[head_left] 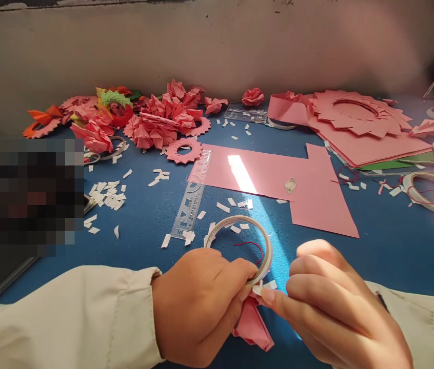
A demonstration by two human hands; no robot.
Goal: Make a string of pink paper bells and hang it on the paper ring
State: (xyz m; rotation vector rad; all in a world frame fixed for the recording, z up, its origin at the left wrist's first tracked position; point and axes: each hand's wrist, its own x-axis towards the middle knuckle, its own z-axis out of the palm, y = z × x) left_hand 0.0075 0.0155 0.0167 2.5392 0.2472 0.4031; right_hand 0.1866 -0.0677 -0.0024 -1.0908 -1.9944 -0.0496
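Note:
My left hand [205, 302] is closed round the lower rim of a roll of double-sided tape [268, 251], which stands tilted up from the fist. A folded piece of pink paper [253, 325] hangs below that hand's fingertips, partly hidden by them. My right hand [336, 302] is closed, with its thumb and forefinger pinching the short white end of tape [257, 290] beside the left fingertips. A thin red thread [253, 244] shows through the ring of the roll. White scraps of backing paper [222, 207] lie just beyond my hands.
A clear plastic ruler [192, 200] overlaps a cut pink sheet [263, 169] on the blue table. Folded pink paper flowers [151, 128] are heaped at the back left. A large folded paper ring [355, 110] rests on stacked sheets. Another tape roll [417, 197] lies at the right.

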